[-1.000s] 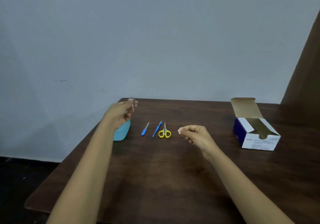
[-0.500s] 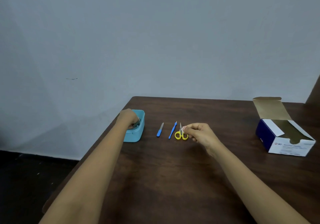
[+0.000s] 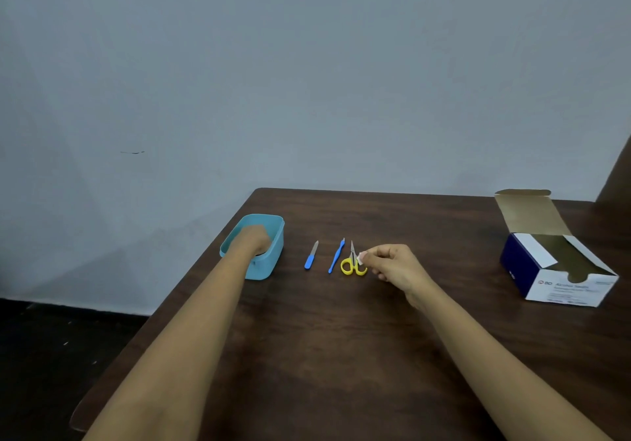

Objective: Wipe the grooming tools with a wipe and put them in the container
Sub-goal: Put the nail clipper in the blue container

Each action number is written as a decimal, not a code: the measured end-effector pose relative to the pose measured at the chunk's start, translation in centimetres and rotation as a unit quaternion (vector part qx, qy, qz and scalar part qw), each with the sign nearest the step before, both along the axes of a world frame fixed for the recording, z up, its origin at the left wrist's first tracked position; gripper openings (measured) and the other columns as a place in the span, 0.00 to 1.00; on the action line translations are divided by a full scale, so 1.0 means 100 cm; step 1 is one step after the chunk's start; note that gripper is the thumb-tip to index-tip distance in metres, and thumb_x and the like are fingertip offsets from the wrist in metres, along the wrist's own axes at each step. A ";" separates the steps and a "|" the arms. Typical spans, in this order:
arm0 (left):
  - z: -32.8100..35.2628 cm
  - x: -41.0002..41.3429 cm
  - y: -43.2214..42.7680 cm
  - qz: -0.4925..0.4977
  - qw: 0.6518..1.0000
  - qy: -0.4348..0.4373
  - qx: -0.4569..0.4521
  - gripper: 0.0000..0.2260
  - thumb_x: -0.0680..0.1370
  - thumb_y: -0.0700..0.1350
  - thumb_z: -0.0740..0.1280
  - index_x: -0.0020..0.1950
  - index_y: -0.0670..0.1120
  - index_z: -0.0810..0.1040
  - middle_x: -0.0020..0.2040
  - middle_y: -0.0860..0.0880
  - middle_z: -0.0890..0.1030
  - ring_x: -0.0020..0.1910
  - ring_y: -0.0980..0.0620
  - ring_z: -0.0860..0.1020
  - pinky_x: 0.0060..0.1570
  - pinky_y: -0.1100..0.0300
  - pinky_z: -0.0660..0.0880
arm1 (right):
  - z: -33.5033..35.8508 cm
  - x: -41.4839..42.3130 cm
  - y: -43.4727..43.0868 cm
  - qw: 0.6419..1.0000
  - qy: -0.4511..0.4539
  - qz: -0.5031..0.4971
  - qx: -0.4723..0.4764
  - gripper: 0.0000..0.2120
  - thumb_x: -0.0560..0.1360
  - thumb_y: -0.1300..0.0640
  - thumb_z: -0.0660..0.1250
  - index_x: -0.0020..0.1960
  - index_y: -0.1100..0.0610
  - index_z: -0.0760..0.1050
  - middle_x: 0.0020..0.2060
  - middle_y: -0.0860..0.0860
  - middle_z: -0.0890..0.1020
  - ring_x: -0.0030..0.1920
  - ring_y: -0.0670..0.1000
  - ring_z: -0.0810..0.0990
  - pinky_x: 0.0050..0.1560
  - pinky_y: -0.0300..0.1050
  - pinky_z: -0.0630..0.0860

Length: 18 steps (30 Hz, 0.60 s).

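At the far left of the table [image 3: 341, 355], near its edge, sits the light blue container [image 3: 271, 263]. The left hand [image 3: 253, 240] is sunk into it, knuckles up. Its fingers are hidden below the rim, so I cannot tell whether that grip is closed on anything or slack.

Next to the right, three tools lie in a row, none touching another: a short file with a blue handle [image 3: 311, 256], a slim blue cuticle stick [image 3: 336, 256] and small yellow-handled scissors [image 3: 352, 263] with the blades pointing away. The right hand [image 3: 392, 265] is just beside the scissors, its grip pinched on a small white wipe [image 3: 361, 258]. The wipe overlaps the scissors from where I stand, but whether it touches them I cannot say. Well off to the right stands an open box of swabs [image 3: 563, 269].

All three tools look light and stiff. The scissors are best taken by the yellow loops, away from the sharp tips. The file and stick lie flat and thin, so I'd expect a fingertip pinch at the blue handles. The wipe is limp and easily dropped.
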<state>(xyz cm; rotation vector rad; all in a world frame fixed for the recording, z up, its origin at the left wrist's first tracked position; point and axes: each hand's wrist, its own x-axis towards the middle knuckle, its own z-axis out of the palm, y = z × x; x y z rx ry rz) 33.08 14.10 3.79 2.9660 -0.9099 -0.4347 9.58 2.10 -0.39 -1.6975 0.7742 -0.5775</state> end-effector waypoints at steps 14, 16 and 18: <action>0.017 -0.009 0.000 0.071 0.961 -0.068 -0.258 0.12 0.82 0.43 0.58 0.57 0.36 0.76 0.55 0.40 0.78 0.47 0.43 0.77 0.44 0.54 0.71 | 0.002 -0.009 -0.003 0.999 -0.028 -0.017 0.038 0.04 0.75 0.56 0.71 0.45 0.56 0.83 0.30 0.49 0.77 0.32 0.44 0.71 0.32 0.35 0.70; 0.029 -0.022 -0.003 0.047 0.934 -0.118 -0.335 0.12 0.82 0.44 0.58 0.53 0.37 0.75 0.53 0.39 0.78 0.45 0.43 0.76 0.43 0.53 0.70 | 0.002 -0.013 -0.006 0.996 -0.045 -0.023 0.071 0.05 0.74 0.57 0.71 0.46 0.58 0.83 0.33 0.50 0.78 0.33 0.45 0.72 0.34 0.36 0.71; 0.038 -0.038 -0.009 0.004 0.915 -0.141 -0.378 0.11 0.82 0.45 0.59 0.54 0.38 0.75 0.51 0.40 0.78 0.46 0.43 0.77 0.43 0.53 0.72 | 0.002 -0.017 -0.007 0.991 -0.066 -0.027 0.112 0.05 0.74 0.59 0.70 0.47 0.59 0.83 0.36 0.51 0.79 0.36 0.46 0.74 0.38 0.39 0.73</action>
